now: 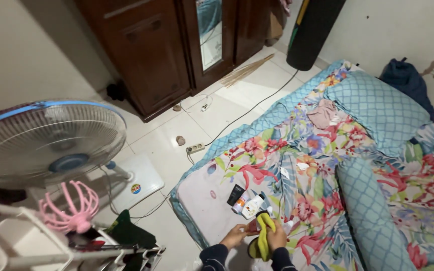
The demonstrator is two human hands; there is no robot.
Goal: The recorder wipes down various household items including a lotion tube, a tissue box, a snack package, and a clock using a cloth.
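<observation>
Right hand (276, 238) clamped on a yellow-black cloth (263, 235), left hand (235, 235) closed on its other end, both low at the mattress's (204, 193) near edge. Just beyond on the mattress, toward its near-left corner: black tube (235, 194), white bottle (252, 206), small tube (240, 203). Farther off, bolster (372, 216), pillow (377, 108), fan (46, 143) beside on the floor.

We count one standing fan (46, 143), one pink head massager (71, 208), one wardrobe (177, 45), two patterned pillows (377, 108) and one bolster (372, 216); at lower centre perhaps three small bottles or tubes (244, 200), and one yellow cloth (264, 236).
</observation>
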